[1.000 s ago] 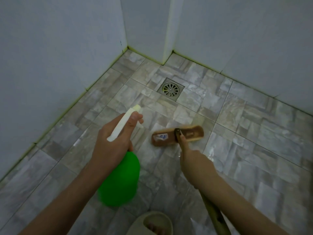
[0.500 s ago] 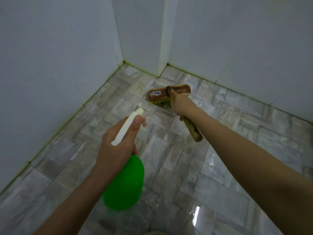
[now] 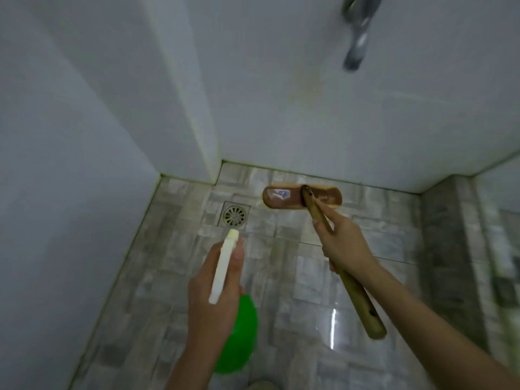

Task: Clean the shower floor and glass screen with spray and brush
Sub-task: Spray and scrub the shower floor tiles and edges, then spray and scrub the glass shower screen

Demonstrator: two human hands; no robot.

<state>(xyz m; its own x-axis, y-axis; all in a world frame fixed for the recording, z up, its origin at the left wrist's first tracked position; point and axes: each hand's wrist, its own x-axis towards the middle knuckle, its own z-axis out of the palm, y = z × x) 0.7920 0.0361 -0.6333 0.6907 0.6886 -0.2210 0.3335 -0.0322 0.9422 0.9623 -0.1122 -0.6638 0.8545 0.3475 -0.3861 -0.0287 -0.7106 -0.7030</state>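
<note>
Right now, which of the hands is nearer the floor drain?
Left. The left hand, holding the spray bottle, is just short of the drain; the right hand, gripping the brush, is farther right.

Tap (image 3: pixel 356 38) overhead; walls (image 3: pixel 70 136) close.

This is a shower stall in a bathroom. The floor (image 3: pixel 281 277) is laid in grey stone-look tiles, glossy with wet, and a round metal drain (image 3: pixel 234 216) sits near the corner. Plain white walls (image 3: pixel 70 136) close it in, and a chrome tap (image 3: pixel 356 38) juts from the far one.
</note>
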